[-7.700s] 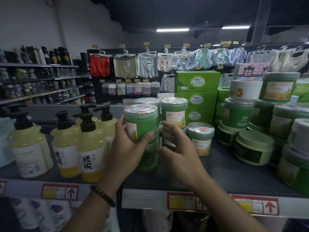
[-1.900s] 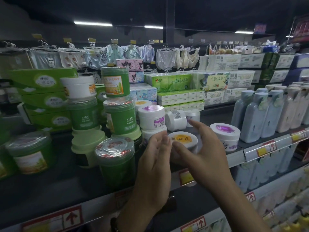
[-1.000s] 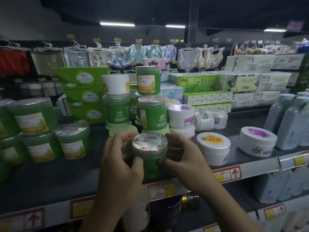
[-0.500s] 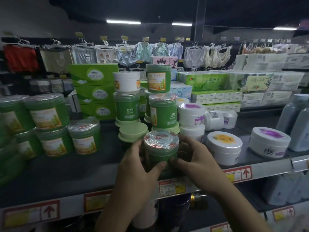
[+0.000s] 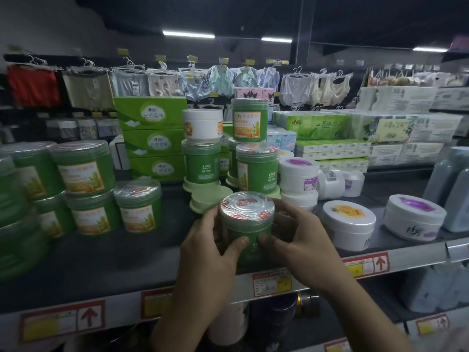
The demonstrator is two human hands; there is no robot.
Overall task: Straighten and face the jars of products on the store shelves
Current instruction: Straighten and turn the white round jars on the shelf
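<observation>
Both hands gripping green jar (image 5: 250, 240) at front edge of shelf (image 5: 101, 260): left hand (image 5: 208, 252) and right hand (image 5: 302, 246) wrapping opposite sides. Jar likely rigid, moderately heavy; shrink-wrapped lid (image 5: 246, 206) looking slippery, so sidewall hold seeming safest.

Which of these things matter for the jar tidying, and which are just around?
Job: green jar held in left hand and right hand; stacked green jars; white jars.

Around: tissue boxes; hanging underwear; bottles.
</observation>
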